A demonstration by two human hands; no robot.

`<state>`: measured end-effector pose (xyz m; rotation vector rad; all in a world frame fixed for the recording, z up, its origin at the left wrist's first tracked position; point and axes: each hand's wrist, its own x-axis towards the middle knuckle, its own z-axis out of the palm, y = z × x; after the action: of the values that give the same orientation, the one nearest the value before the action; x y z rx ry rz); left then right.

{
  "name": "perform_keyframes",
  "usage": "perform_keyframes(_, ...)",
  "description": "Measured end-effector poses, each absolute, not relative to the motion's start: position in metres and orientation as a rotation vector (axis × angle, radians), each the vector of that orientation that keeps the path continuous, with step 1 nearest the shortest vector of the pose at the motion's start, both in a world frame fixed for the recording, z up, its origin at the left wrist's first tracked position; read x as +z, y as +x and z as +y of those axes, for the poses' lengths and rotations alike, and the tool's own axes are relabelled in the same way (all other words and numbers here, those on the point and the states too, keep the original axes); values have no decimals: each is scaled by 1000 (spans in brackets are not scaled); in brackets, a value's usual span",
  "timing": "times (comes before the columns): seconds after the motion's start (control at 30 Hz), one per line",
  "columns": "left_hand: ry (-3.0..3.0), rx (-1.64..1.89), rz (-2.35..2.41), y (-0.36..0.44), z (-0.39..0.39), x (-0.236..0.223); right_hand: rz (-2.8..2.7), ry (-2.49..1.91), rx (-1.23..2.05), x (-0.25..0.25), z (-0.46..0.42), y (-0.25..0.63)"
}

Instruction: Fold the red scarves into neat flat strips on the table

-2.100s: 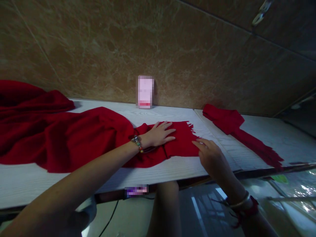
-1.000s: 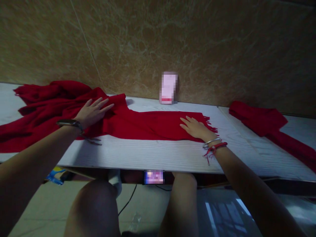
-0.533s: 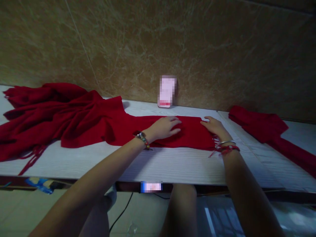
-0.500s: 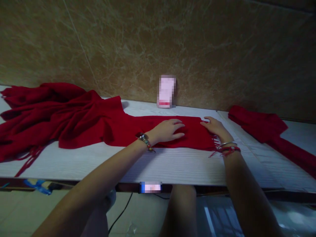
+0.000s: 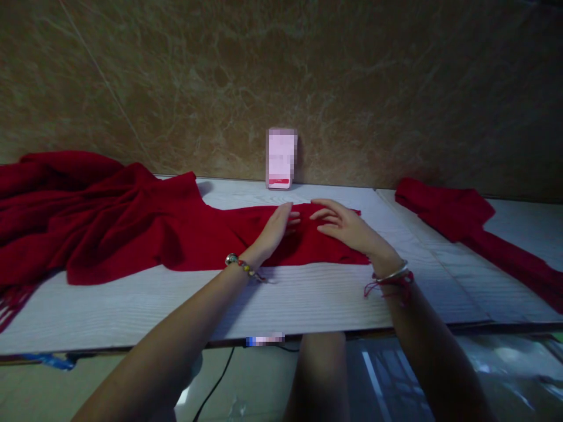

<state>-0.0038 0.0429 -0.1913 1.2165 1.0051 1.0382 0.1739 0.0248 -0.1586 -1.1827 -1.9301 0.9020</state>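
Observation:
A red fringed scarf point(image 5: 229, 234) lies along the white tabletop, flat in the middle and bunched in folds at the left. My left hand point(image 5: 275, 228) is over its flat stretch, turned on edge with fingers extended. Just to the right, my right hand point(image 5: 345, 225) is above the same stretch near the scarf's end, fingers spread and slightly bent. Neither hand grips the cloth; whether the fingertips touch it I cannot tell. The fringe at the right end is mostly hidden behind my right hand and wrist.
A phone with a lit screen point(image 5: 281, 158) leans on the brown marbled wall point(image 5: 352, 88). Another red cloth point(image 5: 453, 211) lies folded at the right of the white tabletop point(image 5: 308, 299). Below the front edge hang a black cable point(image 5: 220, 375) and a blue plastic piece point(image 5: 55, 361).
My right hand has moved left from the scarf's fringed end onto its flat part. My left hand has turned on edge and shifted slightly left. The view has shifted a little.

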Motion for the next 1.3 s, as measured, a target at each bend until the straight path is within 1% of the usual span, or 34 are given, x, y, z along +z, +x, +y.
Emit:
perform_keyframes(0.07,1057,1012,1013,-8,46,-191,-1990,-1167,917,-161,23,167)
perform_keyframes(0.13,1110,976,1000,-11,46,-191,-1917,-1235,849,-163,27,170)
perform_keyframes(0.23,1454,956,985,-9,40,-193,-1672,-1454,646,-164,38,188)
perform_keyframes(0.3,1702,964,970,-3,38,-192,-1580,-1599,615,-162,43,199)
perform_keyframes(0.37,1795,957,947,5,38,-189,-1601,-1647,745,-160,44,203)
perform_keyframes(0.47,1655,904,952,16,46,-185,-1698,-1548,1008,-159,40,198)
perform_keyframes(0.53,1527,860,985,18,52,-183,-1732,-1480,1078,-159,38,194)
perform_keyframes(0.6,1455,813,1003,17,58,-184,-1737,-1449,1069,-160,39,195)
perform_keyframes(0.7,1452,753,989,16,63,-187,-1661,-1481,939,-161,44,203)
perform_keyframes(0.8,1501,778,931,21,64,-189,-1543,-1562,784,-163,50,213)
perform_keyframes(0.97,1538,822,947,30,62,-188,-1597,-1667,742,-168,55,216)
perform_keyframes(1.03,1399,913,986,26,62,-185,-1625,-1743,624,-168,55,215)
perform_keyframes(1.17,936,1245,1067,7,68,-180,-1718,-1923,313,-168,54,212)
perform_keyframes(1.3,668,1317,1154,-9,72,-178,-1906,-1994,207,-171,53,209)
